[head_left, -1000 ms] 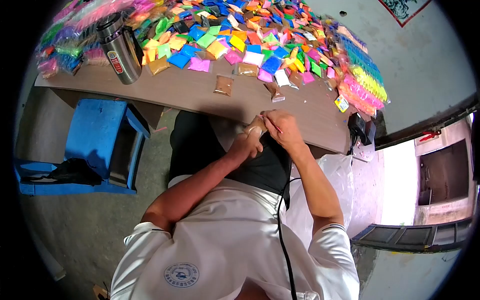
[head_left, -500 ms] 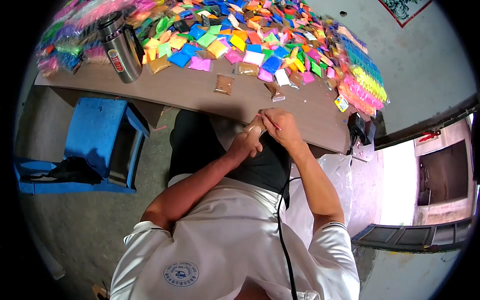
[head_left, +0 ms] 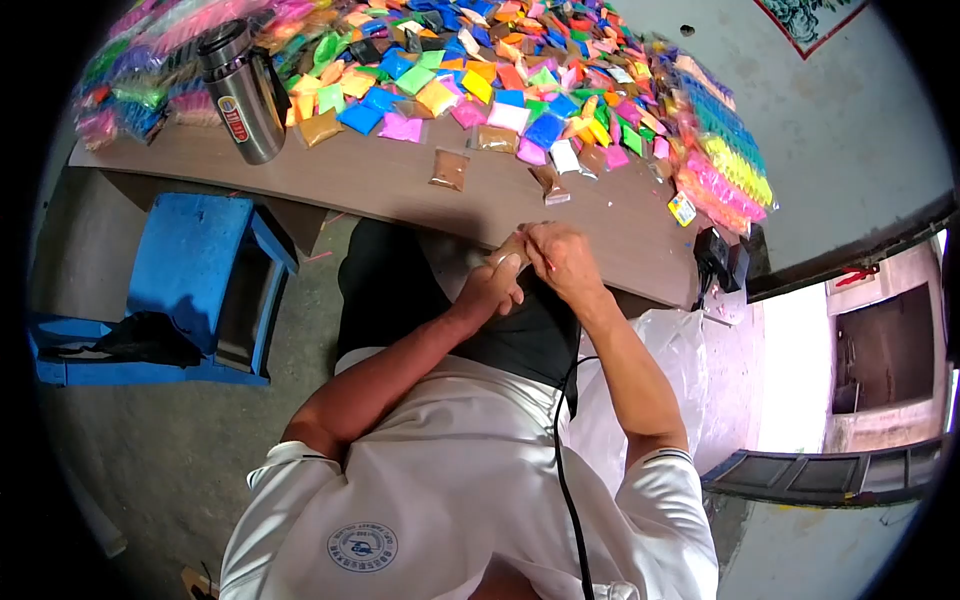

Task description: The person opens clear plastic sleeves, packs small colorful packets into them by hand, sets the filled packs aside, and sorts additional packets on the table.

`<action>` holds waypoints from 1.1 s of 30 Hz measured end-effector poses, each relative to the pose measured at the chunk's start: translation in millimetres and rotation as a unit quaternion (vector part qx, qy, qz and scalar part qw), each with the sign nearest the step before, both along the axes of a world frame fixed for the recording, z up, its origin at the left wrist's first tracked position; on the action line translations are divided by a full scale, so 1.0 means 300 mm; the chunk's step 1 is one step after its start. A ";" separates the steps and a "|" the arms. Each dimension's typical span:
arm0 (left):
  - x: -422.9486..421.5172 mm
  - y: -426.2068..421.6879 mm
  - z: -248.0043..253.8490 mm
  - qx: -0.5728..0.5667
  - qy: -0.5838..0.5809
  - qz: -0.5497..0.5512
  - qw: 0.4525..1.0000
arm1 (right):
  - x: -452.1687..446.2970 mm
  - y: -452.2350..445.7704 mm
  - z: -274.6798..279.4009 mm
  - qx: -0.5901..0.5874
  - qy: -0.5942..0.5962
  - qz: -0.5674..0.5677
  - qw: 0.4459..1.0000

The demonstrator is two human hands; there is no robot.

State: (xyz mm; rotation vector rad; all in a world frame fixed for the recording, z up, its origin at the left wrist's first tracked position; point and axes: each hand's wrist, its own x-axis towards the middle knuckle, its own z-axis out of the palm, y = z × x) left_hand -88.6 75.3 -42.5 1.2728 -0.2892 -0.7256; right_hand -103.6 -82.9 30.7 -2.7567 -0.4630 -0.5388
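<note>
Above my lap, at the table's front edge, my left hand [head_left: 488,287] is closed around a small brown packet [head_left: 512,246], thumb on top. My right hand [head_left: 562,258] is closed at the packet's upper end, its fingertips pinched together. A bit of thin reddish strip [head_left: 551,267] shows by the right fingers; the rest of it is hidden. Just beyond the hands, a twisted brown packet [head_left: 549,184] and a flat brown packet [head_left: 449,170] lie on the table [head_left: 370,190].
A large heap of colourful packets [head_left: 520,75] covers the table's back. A steel flask [head_left: 245,105] stands at the left. Bundled bags [head_left: 725,180] and a black device [head_left: 720,258] lie right. A blue stool [head_left: 190,255] stands left; a black cable [head_left: 565,460] crosses my shirt.
My right hand has turned slightly, and its fingers have curled at the packet's end. Less of the reddish strip shows now. My left hand holds the packet in the same place.
</note>
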 end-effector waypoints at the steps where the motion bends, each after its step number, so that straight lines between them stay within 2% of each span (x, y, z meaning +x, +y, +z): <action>1: 0.002 0.001 -0.016 0.001 0.000 -0.001 1.000 | 0.003 -0.008 -0.007 0.026 -0.014 0.000 1.000; 3: 0.013 0.003 -0.042 0.037 -0.027 -0.012 0.999 | 0.003 -0.015 0.006 0.052 -0.028 0.001 0.998; 6: 0.006 0.001 -0.036 0.020 -0.039 0.001 0.999 | -0.035 -0.009 0.038 0.100 -0.021 0.013 0.995; 8: -0.009 0.002 0.009 -0.003 -0.039 0.013 0.999 | -0.040 -0.016 0.048 0.011 -0.022 0.043 0.999; 10: -0.007 -0.002 0.012 -0.027 -0.040 0.028 0.998 | -0.029 -0.017 0.014 0.010 -0.025 0.033 0.999; 13: 0.000 -0.007 -0.034 0.014 -0.018 0.018 1.000 | -0.008 -0.023 0.001 0.042 -0.039 0.019 0.998; 15: 0.002 -0.001 -0.031 0.039 -0.045 0.003 0.998 | -0.006 -0.018 0.018 0.072 -0.054 0.015 0.996; 18: -0.009 0.000 -0.020 -0.005 -0.103 0.030 0.994 | -0.053 0.015 0.036 0.068 -0.046 0.019 0.996; 20: -0.009 -0.005 -0.017 0.008 -0.087 0.027 0.996 | -0.047 0.003 0.009 -0.008 -0.046 0.028 0.999; 23: 0.014 -0.017 -0.079 0.036 -0.095 0.019 0.995 | -0.028 -0.015 -0.005 0.001 -0.051 -0.002 0.999; 28: 0.003 -0.007 -0.063 0.062 -0.100 0.001 0.993 | -0.044 -0.007 0.004 0.033 -0.062 0.006 0.998; 31: -0.002 -0.016 -0.036 -0.001 -0.086 0.036 0.996 | -0.055 -0.016 -0.032 0.026 -0.060 0.010 0.998; 33: 0.001 -0.001 -0.038 0.053 -0.089 0.007 0.995 | -0.043 -0.021 -0.030 0.017 -0.051 -0.003 0.999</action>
